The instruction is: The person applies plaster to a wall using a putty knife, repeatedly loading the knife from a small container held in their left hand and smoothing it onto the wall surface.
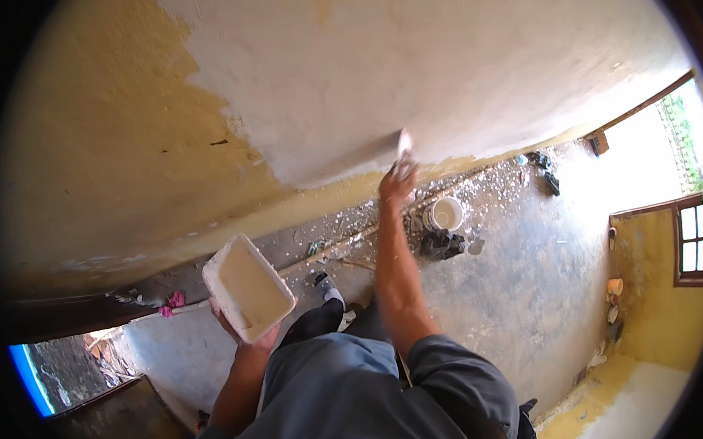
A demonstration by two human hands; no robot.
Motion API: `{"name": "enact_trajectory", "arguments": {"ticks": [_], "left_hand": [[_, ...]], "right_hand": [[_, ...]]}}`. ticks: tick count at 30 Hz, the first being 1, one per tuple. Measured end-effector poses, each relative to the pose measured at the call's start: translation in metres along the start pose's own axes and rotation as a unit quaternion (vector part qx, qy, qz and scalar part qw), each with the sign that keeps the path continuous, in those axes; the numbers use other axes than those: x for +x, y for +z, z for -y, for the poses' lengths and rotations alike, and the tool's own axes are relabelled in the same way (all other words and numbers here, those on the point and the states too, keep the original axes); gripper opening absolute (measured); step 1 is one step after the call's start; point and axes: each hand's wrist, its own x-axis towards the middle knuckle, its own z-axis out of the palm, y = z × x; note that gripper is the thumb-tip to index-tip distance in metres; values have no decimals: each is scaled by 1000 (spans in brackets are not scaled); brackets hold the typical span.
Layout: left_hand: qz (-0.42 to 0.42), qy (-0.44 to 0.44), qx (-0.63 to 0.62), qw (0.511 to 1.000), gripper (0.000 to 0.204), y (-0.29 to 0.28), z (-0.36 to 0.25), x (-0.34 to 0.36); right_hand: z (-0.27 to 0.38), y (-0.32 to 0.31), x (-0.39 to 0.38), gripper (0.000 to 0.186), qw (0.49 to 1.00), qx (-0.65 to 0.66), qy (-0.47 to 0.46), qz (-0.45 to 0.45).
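Observation:
My right hand (399,182) grips a wide flat scraper (403,145) smeared with white, held at the lower part of the white-coated patch of the wall (407,60). The wall's left side and bottom strip are bare mustard yellow. My left hand (256,337) holds a rectangular pale plastic tray (248,284) from beneath, with creamy off-white paste inside and crusted on its rim. Below, my foot in a sandal (327,287) rests on the floor beside the wall.
A white bucket (445,214), a dark crumpled bag (443,245) and a long pole (299,266) lie along the speckled floor (511,291). Pink cloth (171,304) is at left, dark items (545,172) farther right. Small containers (614,288) line the yellow side wall; bright openings are at both sides.

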Motion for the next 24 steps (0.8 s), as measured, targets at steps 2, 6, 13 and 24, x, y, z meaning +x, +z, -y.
{"name": "enact_trajectory", "arguments": {"ticks": [2, 6, 13, 24], "left_hand": [[25, 2, 17, 1000, 89, 4, 0, -4], [44, -14, 39, 998, 89, 4, -6, -9], [65, -7, 15, 998, 89, -8, -6, -13], [11, -8, 0, 1000, 90, 6, -5, -4]], "right_hand": [[46, 0, -46, 39, 981, 178, 69, 35], [57, 19, -126, 41, 886, 296, 334, 126], [-34, 1, 2, 27, 650, 562, 511, 31], [69, -10, -17, 25, 802, 438, 400, 77]]}}
